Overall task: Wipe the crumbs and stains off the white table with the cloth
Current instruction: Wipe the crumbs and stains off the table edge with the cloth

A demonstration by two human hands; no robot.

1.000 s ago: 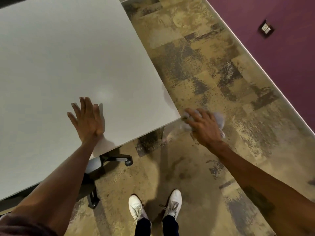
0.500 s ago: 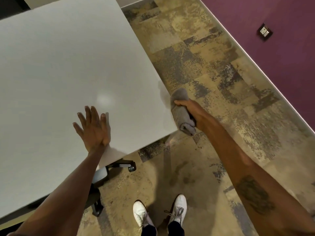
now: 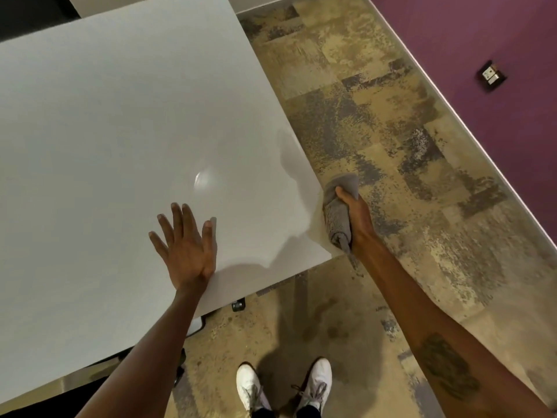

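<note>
The white table (image 3: 120, 131) fills the left and middle of the view, its near right corner close to my feet. My left hand (image 3: 187, 248) lies flat on the tabletop near the front edge, fingers spread. My right hand (image 3: 358, 221) grips a rolled grey cloth (image 3: 339, 212) pressed against the table's right edge, just above the corner. No crumbs or stains show on the visible tabletop.
Mottled tan and grey carpet (image 3: 391, 146) runs along the table's right side. A purple wall (image 3: 497, 40) with a socket (image 3: 492, 76) rises at the far right. A chair's castor (image 3: 238, 305) shows under the table's front edge. My white shoes (image 3: 283, 384) stand below.
My right hand has brought the cloth from beyond the table's corner up against the right edge. My left hand stays flat on the table.
</note>
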